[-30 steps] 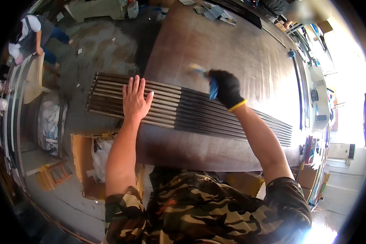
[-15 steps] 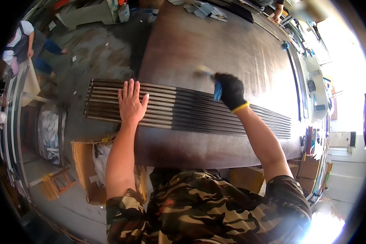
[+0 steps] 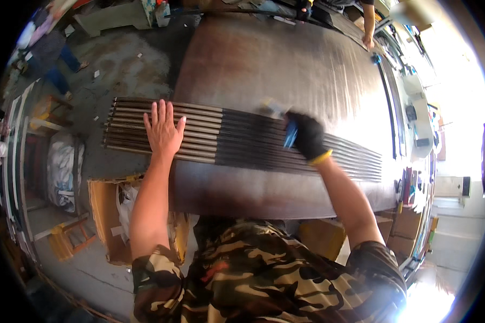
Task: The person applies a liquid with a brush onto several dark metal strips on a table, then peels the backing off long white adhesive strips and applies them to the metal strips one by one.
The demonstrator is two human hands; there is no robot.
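A row of long slim metal tubes (image 3: pixel 248 137) lies side by side across the near part of the table, their left ends jutting past its edge. They look bronze-coloured on the left and black further right. My bare left hand (image 3: pixel 164 132) rests flat on the bronze part with its fingers stretched. In a black glove with a yellow cuff, my right hand (image 3: pixel 309 138) is wrapped round the blue handle of a brush (image 3: pixel 290 134). The brush's pale yellowish head is smeared by motion near the tubes' far edge; I cannot tell whether it touches them.
The big brown table (image 3: pixel 253 64) stretches away ahead. At its far right shows another person's hand (image 3: pixel 367 42). One more person (image 3: pixel 56 59) stands at the far left. Below my left arm is an open cardboard box (image 3: pixel 105 215), with a small wooden stool (image 3: pixel 73 237) beside it.
The view has shifted slightly, and my left hand stays flat on the tubes. The black area now reaches nearer the far edge of the row. At the far table end, a dark-gloved hand has appeared.
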